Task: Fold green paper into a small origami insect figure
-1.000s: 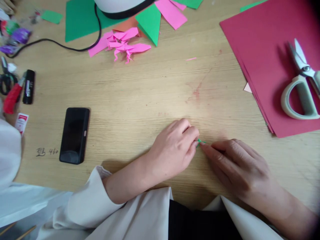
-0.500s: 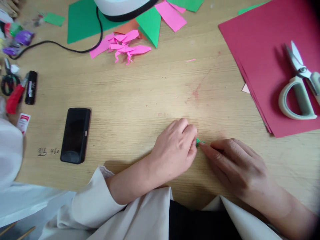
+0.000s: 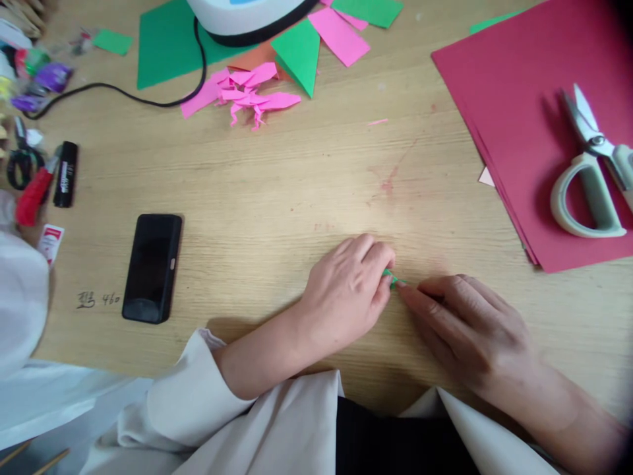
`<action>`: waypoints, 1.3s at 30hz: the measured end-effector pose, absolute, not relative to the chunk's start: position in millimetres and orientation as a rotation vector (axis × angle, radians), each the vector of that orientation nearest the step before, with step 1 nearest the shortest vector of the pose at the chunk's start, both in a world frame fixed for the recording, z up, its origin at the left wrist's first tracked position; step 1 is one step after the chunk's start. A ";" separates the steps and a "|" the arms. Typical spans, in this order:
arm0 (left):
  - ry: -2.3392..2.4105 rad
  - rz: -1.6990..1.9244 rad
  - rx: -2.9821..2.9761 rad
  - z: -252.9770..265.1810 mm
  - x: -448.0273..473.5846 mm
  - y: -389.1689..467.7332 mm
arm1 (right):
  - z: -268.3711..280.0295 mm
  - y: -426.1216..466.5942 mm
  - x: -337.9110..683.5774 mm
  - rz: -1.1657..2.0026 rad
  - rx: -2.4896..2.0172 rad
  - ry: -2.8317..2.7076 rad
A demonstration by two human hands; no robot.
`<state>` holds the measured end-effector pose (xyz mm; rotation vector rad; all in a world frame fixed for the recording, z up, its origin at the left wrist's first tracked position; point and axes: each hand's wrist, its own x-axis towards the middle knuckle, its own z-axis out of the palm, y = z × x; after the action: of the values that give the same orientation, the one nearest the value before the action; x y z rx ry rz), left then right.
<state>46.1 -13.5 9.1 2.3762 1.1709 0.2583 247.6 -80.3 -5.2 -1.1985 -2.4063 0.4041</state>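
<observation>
Your left hand (image 3: 350, 284): pinching left end of green paper piece (image 3: 394, 282). Your right hand (image 3: 467, 330): pinching its right end. Location: near side of surface (image 3: 297, 171). Step: apparently fine shaping. Next move: likely wants light, steady pinch.

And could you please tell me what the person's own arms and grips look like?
Both the left grip and right grip are bare, with no gloves or rings visible. A loose off-white sleeve ends partway down the left forearm; the right forearm shows no sleeve.
</observation>
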 end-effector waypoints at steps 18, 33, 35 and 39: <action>1.156 0.221 2.467 6.3 46.6 -17.3 | 0.6 -80.4 240.4 0.150 -1.181 -2.553; 1.116 0.210 2.444 7.4 44.2 -15.6 | -5.8 -84.9 246.9 0.237 -1.213 -2.541; 1.116 0.205 2.434 7.2 43.9 -15.6 | -5.6 -83.5 245.0 0.210 -1.226 -2.547; 1.113 0.214 2.427 7.4 43.6 -15.8 | -0.7 -80.0 241.0 0.184 -1.225 -2.541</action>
<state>43.6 -15.8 7.4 2.4270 1.1128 0.2143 241.0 -80.0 -0.7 -1.2255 -2.5414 0.1844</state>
